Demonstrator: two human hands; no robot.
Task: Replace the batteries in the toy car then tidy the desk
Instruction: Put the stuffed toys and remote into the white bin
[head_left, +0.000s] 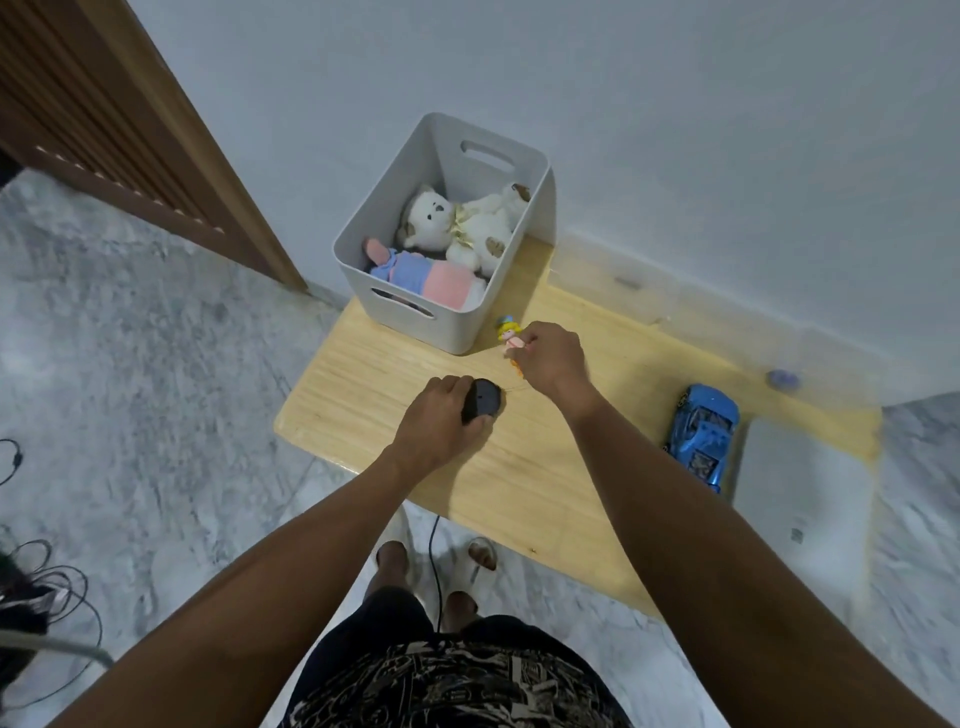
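Desk (363, 384): right hand (550, 358) half-hides small doll (509, 332).

One camera only, worn on my head. It faces forward and steeply down, close over the surface (561, 483) and my hands.

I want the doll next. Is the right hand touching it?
Touching. The head view shows the right hand with its fingers curled round the doll beside the bin.

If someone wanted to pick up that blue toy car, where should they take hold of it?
Probably across its middle, from above. The blue toy car sits on its wheels on the wooden desk, roof up; its long sides offer a narrow span for fingers, though the grey laptop lies close along one side.
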